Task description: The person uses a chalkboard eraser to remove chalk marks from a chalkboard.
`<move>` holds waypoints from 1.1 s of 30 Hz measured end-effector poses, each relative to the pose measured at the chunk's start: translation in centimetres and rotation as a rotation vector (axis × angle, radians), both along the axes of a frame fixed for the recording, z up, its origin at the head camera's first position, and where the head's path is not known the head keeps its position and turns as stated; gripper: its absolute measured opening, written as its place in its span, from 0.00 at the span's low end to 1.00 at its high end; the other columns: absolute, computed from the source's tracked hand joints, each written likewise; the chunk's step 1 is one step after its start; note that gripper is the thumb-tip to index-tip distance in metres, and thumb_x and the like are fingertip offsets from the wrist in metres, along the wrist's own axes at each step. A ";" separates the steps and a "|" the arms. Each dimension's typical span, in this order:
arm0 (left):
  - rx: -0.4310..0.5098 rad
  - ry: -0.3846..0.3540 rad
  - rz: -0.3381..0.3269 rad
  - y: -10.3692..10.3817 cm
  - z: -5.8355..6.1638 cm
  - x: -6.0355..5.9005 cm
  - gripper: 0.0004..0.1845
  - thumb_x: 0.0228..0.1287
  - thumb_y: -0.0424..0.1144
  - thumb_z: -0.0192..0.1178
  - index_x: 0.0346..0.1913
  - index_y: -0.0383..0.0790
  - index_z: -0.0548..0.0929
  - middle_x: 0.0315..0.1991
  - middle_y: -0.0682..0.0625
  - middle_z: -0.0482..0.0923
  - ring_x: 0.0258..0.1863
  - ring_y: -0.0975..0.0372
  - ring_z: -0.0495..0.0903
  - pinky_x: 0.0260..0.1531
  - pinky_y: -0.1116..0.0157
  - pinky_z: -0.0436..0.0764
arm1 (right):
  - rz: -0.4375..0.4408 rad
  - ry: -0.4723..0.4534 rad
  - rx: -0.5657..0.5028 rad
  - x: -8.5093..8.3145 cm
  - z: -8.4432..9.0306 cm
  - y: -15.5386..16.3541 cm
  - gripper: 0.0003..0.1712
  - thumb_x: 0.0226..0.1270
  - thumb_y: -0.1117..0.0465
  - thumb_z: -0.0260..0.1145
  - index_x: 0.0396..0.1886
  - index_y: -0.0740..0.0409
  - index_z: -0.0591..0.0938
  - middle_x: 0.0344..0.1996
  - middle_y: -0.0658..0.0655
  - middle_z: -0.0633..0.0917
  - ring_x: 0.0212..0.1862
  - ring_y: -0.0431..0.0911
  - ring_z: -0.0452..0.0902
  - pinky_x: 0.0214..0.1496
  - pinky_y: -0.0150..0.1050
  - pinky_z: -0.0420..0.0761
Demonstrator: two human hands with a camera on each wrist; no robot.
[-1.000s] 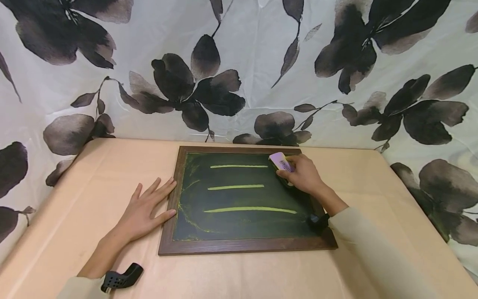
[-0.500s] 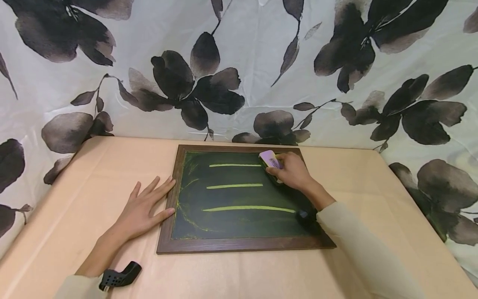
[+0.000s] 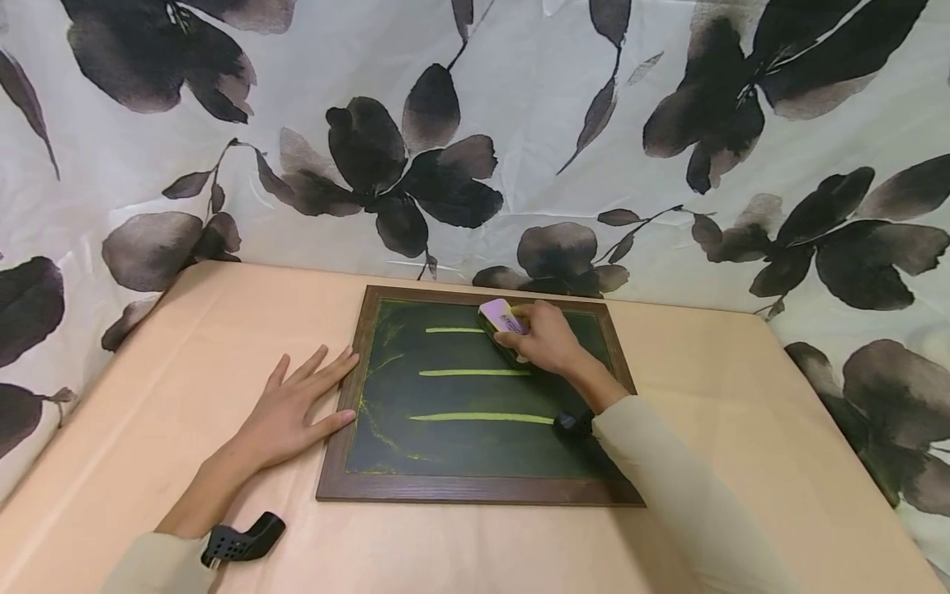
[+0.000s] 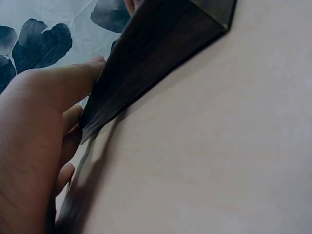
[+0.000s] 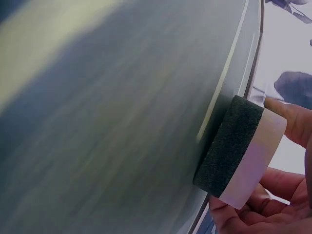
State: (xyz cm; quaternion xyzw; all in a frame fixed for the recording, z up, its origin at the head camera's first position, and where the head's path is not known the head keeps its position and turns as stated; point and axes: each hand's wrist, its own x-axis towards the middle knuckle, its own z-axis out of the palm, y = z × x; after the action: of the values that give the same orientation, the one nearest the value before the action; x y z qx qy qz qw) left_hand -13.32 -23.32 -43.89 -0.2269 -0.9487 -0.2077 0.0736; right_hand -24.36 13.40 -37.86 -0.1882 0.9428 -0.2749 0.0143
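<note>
A dark green chalkboard [image 3: 460,450] in a brown wooden frame lies on the table, with three yellow-green chalk lines across it. My right hand [image 3: 547,337] grips a chalkboard eraser [image 3: 505,318] with a purple-and-white top, near the board's upper middle, over the right part of the top line. In the right wrist view the eraser's dark felt side [image 5: 231,146] faces the board, thumb and fingers on its pale back. My left hand [image 3: 291,412] lies spread at the board's left, its fingertips touching the frame [image 4: 146,53].
A peach cloth [image 3: 223,330] covers the table around the board. Behind it hangs a white curtain [image 3: 534,181] with dark flowers. Faint yellow chalk smears mark the board's left side. A black wrist device [image 3: 243,540] sits on the left wrist.
My right hand has slid left with the eraser across the upper board, and the visible top line has become shorter at its right end. The left hand stays at the frame.
</note>
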 end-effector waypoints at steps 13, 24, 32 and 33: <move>-0.016 -0.041 0.011 0.1 -0.3 -0.6 0.40 0.64 0.62 0.54 0.75 0.53 0.58 0.73 0.50 0.55 0.73 0.49 0.49 0.65 0.39 0.37 | 0.086 -0.018 0.014 -1.6 -0.2 -6.1 0.29 0.61 0.53 0.69 0.56 0.68 0.79 0.41 0.60 0.83 0.38 0.49 0.76 0.38 0.40 0.77; -0.018 -0.045 0.013 0.5 0.3 -0.8 0.40 0.64 0.62 0.53 0.75 0.51 0.58 0.73 0.50 0.55 0.73 0.49 0.49 0.65 0.39 0.38 | 0.171 0.006 0.062 -2.1 0.4 -9.9 0.20 0.60 0.52 0.70 0.48 0.60 0.84 0.27 0.53 0.78 0.35 0.46 0.71 0.32 0.38 0.72; -0.013 -0.021 0.023 0.8 0.2 -0.7 0.39 0.64 0.61 0.55 0.74 0.51 0.59 0.73 0.49 0.57 0.72 0.48 0.51 0.65 0.38 0.39 | 0.225 -0.019 0.159 -2.2 0.8 -9.7 0.26 0.60 0.51 0.70 0.54 0.61 0.81 0.36 0.55 0.78 0.37 0.46 0.70 0.34 0.38 0.72; -0.014 -0.016 0.023 0.9 0.2 -0.8 0.39 0.63 0.61 0.55 0.74 0.51 0.59 0.73 0.49 0.57 0.72 0.48 0.51 0.65 0.38 0.39 | 0.228 -0.019 0.171 -2.2 0.8 -9.5 0.28 0.60 0.50 0.70 0.56 0.61 0.80 0.38 0.55 0.79 0.38 0.46 0.71 0.36 0.39 0.73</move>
State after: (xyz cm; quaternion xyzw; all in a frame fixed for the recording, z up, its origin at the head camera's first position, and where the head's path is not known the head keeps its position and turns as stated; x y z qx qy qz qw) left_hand -14.08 -22.43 -43.71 -0.2148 -0.9532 -0.2020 0.0668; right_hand -26.57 3.95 -37.01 -0.2896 0.9351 -0.1918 0.0701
